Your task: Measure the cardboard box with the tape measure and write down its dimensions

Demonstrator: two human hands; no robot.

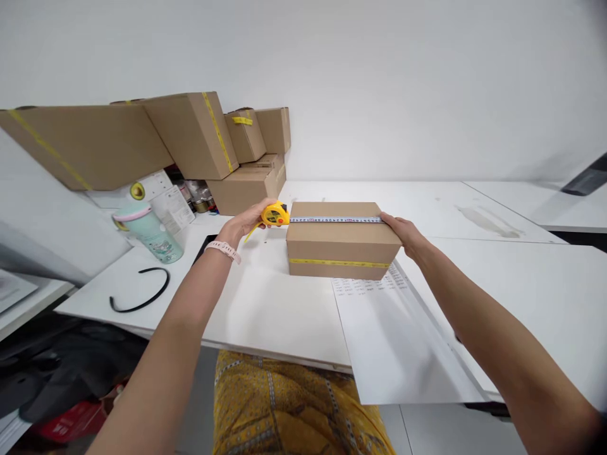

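A closed cardboard box [344, 234] sits on the white table, with a yellow strip along its front side. Across its top lies the drawn-out blade of a tape measure, its printed numbers facing up. My left hand [251, 221] is closed around the yellow case of the tape measure [275, 215], beside the box's left edge. At the box's right edge, my right hand [403, 230] presses against the side and top corner, where the blade ends. Its fingertips are partly hidden behind the box, so whether they pinch the blade's end does not show.
Several cardboard boxes [246, 189] are stacked at the back left. A mint tumbler [154, 234] and a black headband [142, 309] are on the table's left. A large sheet of paper [389, 341] with writing extends from under the box past the front edge.
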